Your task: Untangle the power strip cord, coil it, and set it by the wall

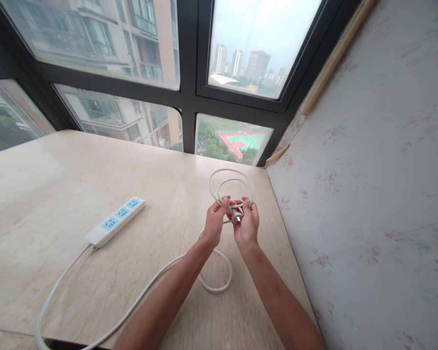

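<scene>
Both the left hand [214, 222] and the right hand [247, 224] are pinched shut on a white round flexible power cable [230, 173], whose loops stand just above the grip. The slack is trailed below the grip to a white three-socket plastic power strip [116, 221] well to its left. Risks judged: the loops could spring apart if either pinch is eased, and the strip could be dragged if the slack is pulled taut.

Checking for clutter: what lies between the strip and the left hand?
Head view: only bare table between strip and left hand, which grips the cord.
</scene>
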### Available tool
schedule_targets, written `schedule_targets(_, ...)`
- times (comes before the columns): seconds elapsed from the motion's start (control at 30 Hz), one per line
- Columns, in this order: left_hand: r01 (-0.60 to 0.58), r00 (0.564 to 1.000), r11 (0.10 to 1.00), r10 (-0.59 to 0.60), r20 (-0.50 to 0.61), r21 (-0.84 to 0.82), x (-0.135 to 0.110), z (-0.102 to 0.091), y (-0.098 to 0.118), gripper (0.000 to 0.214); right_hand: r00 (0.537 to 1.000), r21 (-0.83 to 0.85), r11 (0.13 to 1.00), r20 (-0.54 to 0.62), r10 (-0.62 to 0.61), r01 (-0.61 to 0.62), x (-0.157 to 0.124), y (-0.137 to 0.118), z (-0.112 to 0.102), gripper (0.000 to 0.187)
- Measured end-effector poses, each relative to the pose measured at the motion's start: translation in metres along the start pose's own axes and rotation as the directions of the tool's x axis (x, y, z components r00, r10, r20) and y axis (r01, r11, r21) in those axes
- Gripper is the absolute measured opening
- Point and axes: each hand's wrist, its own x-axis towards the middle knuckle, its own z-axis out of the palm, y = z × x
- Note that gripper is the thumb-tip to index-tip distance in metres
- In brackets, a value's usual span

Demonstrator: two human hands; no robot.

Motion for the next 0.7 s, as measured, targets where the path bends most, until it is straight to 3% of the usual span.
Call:
schedule_targets(0.1,0.021,1.000,0.999,-0.022,0.008,0.039,-0.009,-0.004,0.003,0.031,0.998,-0.007,0.998,-0.042,-0.056,0.056,-0.001,0.001,0.004,0.029)
schedule_targets(0.2,0.034,0.998,0.999,-0.036,0.055,0.035,-0.019,-0.012,0.008,0.026,0.994,-0.063,0.992,-0.007,-0.106,0.105,0.000,0.002,0.005,0.025)
schedule_targets(0.3,0.070,0.997,0.997,-0.069,0.047,-0.031,-0.027,-0.030,0.022,0.031,0.989,-0.178,0.976,0.103,-0.106,0.123,0.003,0.000,0.002,0.026)
schedule_targets(0.4,0.161,0.987,0.964,-0.161,0.015,-0.210,-0.035,-0.054,0.045,0.041,0.963,-0.288,0.949,0.266,-0.048,0.127,0.005,-0.008,-0.001,0.028)
schedule_targets(0.47,0.267,0.964,0.927,-0.259,0.066,-0.264,-0.040,-0.070,0.061,0.041,0.925,-0.348,0.930,0.379,0.025,0.117,0.006,-0.016,-0.002,0.029)
schedule_targets(0.57,0.455,0.883,0.855,-0.399,0.247,-0.249,-0.044,-0.088,0.074,0.046,0.824,-0.443,0.892,0.537,0.182,0.092,0.005,-0.026,-0.004,0.030)
schedule_targets(0.63,0.524,0.829,0.821,-0.429,0.358,-0.229,-0.046,-0.092,0.075,0.047,0.739,-0.501,0.862,0.609,0.287,0.078,0.003,-0.030,-0.005,0.030)
schedule_targets(0.7,0.548,0.804,0.811,-0.441,0.400,-0.205,-0.047,-0.091,0.073,0.043,0.683,-0.546,0.834,0.639,0.353,0.080,0.001,-0.032,-0.007,0.030)
